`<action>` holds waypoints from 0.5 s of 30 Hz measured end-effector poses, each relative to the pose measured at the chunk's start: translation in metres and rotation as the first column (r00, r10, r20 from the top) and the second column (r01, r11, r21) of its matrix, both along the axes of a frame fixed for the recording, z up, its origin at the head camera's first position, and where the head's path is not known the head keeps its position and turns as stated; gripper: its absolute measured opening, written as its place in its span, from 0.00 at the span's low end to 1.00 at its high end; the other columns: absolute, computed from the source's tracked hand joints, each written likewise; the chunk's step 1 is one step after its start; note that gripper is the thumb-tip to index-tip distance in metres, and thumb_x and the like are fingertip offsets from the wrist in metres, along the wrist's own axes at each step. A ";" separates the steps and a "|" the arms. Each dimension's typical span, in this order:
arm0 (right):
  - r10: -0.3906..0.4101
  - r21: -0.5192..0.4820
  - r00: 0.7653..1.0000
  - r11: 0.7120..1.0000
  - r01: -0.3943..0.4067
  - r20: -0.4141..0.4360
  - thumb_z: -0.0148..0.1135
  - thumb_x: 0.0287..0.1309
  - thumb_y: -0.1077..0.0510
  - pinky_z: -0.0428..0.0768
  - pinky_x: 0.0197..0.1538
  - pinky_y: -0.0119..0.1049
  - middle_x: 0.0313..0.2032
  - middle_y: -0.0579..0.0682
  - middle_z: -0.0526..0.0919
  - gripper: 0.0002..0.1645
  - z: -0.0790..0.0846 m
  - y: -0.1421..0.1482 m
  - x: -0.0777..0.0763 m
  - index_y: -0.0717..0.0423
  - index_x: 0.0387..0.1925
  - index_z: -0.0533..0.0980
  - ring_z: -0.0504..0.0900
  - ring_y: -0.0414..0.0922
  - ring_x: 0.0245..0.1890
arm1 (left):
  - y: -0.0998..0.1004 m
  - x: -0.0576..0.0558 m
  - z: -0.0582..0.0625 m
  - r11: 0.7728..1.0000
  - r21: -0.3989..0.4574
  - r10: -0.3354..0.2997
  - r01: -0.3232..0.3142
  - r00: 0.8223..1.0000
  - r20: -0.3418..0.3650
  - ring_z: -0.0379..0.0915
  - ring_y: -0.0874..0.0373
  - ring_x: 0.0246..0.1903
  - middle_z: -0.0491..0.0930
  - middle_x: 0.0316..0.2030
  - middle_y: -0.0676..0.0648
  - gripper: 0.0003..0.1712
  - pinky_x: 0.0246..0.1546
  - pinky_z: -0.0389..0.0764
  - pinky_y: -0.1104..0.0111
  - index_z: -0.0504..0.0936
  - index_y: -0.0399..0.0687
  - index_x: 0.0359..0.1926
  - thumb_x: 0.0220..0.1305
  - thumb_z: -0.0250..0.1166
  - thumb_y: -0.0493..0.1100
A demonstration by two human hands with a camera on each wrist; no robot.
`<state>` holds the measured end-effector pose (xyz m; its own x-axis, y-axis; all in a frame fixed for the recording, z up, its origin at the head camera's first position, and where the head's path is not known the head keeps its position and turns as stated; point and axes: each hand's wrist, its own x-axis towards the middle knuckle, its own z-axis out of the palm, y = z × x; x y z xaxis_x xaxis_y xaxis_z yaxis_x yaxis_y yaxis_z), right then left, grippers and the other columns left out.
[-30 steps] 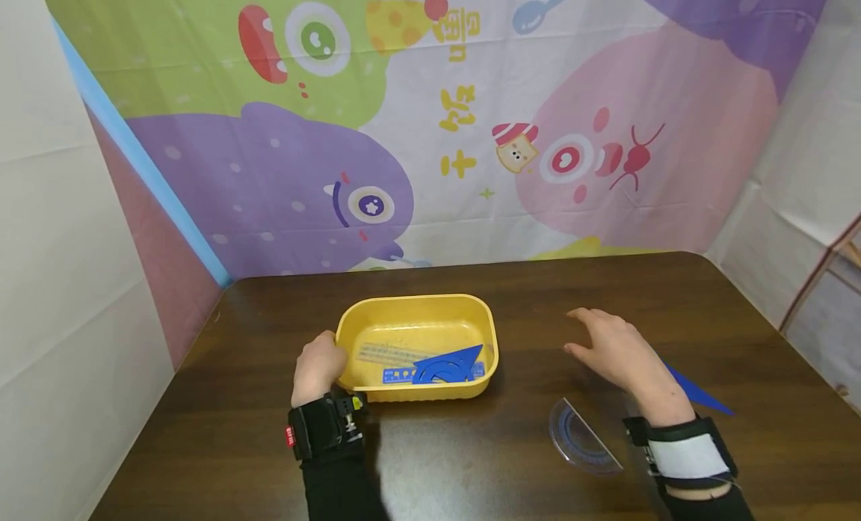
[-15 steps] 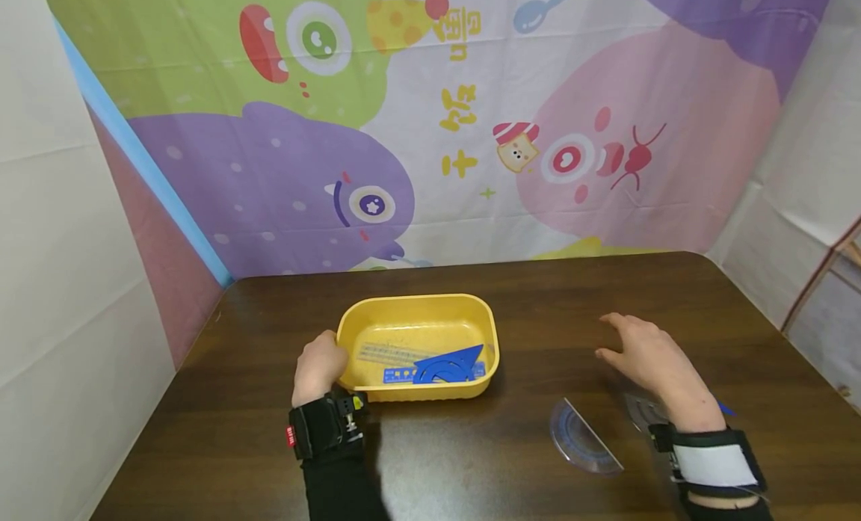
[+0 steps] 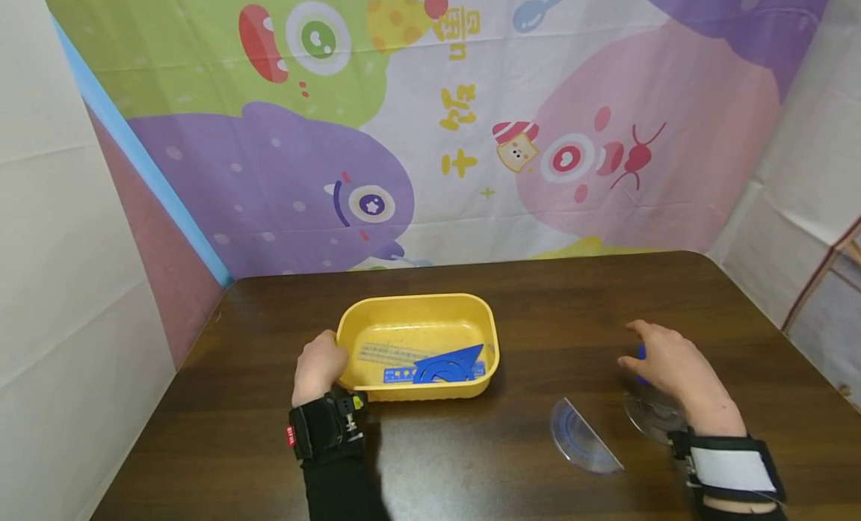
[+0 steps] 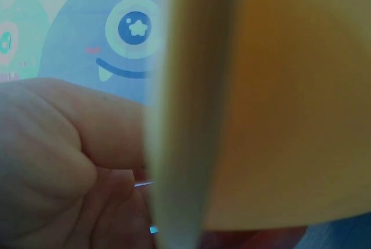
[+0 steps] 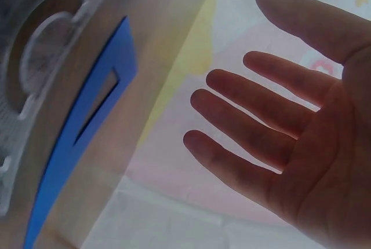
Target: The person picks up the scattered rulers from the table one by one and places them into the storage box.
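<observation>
My left hand [image 3: 319, 364] grips the left rim of a yellow plastic bin [image 3: 430, 393]; in the left wrist view its thumb side lies against the bin wall [image 4: 301, 116]. Inside the bin lie a clear ruler [image 3: 386, 353], a blue ruler [image 3: 397, 375], a blue set square [image 3: 467, 356] and a blue protractor. My right hand [image 3: 682, 368] hovers with spread fingers, holding nothing, above a blue set square [image 5: 62, 162] mostly hidden beneath it in the head view. A clear protractor-like piece [image 5: 17, 127] lies beside that set square, partly under the wrist.
Another clear protractor [image 3: 584, 439] lies on the brown wooden table [image 3: 471, 461] between the bin and the right hand. A cartoon-printed cloth [image 3: 430, 229] hangs behind the table's far edge, with white cloth at the sides.
My right hand has moved to the right, away from the bin, uncovering a clear protractor-like piece and a tip of the blue set square. My left hand and the bin have stayed put.
</observation>
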<state>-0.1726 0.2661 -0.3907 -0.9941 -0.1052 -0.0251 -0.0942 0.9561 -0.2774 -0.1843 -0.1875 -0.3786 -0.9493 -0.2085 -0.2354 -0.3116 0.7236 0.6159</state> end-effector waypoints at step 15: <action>-0.064 0.008 0.996 0.998 0.063 0.065 0.67 0.44 0.49 0.71 0.43 0.60 0.49 0.76 0.69 0.44 -0.007 0.021 0.002 0.74 0.54 0.62 0.72 0.70 0.45 | 0.000 0.001 0.003 1.000 -0.019 -0.008 0.008 1.000 0.003 0.68 0.51 0.26 0.70 0.28 0.41 0.14 0.26 0.67 0.67 0.69 0.33 0.44 0.59 0.44 0.35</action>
<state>-0.1711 0.2869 -0.3979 -0.9950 -0.0415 -0.0907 -0.0150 0.9613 -0.2750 -0.1835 -0.1874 -0.3753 -0.9502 -0.2053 -0.2344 -0.3077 0.7378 0.6008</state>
